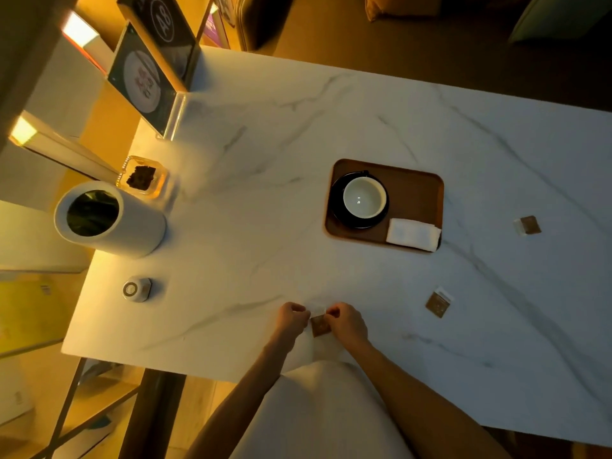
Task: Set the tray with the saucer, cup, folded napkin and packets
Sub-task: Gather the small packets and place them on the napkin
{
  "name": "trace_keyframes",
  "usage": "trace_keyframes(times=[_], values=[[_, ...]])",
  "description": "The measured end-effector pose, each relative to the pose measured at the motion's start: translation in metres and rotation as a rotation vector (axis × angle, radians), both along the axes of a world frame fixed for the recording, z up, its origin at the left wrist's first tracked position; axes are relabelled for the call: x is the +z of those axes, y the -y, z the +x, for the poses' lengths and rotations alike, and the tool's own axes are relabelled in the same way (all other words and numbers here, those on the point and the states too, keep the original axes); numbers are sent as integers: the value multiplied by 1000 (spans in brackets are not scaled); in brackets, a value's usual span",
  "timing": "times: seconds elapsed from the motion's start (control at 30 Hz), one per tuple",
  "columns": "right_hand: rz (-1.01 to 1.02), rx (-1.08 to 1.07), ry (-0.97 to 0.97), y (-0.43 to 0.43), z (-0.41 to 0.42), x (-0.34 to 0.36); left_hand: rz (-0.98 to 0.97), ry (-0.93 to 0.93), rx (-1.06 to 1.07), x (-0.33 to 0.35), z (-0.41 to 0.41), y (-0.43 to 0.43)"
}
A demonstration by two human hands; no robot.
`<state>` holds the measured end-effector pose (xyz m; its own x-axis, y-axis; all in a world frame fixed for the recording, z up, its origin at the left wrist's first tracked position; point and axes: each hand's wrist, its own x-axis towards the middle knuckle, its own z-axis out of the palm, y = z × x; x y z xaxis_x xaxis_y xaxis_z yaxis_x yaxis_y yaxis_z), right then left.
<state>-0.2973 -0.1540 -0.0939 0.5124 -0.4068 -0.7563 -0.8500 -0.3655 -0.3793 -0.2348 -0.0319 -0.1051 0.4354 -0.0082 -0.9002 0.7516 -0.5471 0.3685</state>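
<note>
Hands: left hand (291, 318) and right hand (347, 321) both pinch small brown paper packet (319, 325) over white marble tabletop (265, 160) | target: brown wooden tray (417, 187) lies ahead, slightly rightward, nearer right hand | loose packets (437, 303) remain right.

"A8" in a white circle on the dark table sign (164, 19)

White marble table (331, 127), warm amber light, possibly shelving (49, 144) left.
</note>
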Motion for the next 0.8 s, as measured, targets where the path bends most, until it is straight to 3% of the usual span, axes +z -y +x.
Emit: trace_keyframes(times=[0.3,0.47,0.6,0.8], values=[[310,-351,-1,20,-3,0,-210,-93,198,11,-9,20],[420,-516,53,64,-19,11,-432,-177,45,9,-27,61],[327,-577,106,114,-43,11,-427,-142,53,9,-45,110],[-200,-855,104,196,-76,6,-344,-94,135,-1,-70,181]])
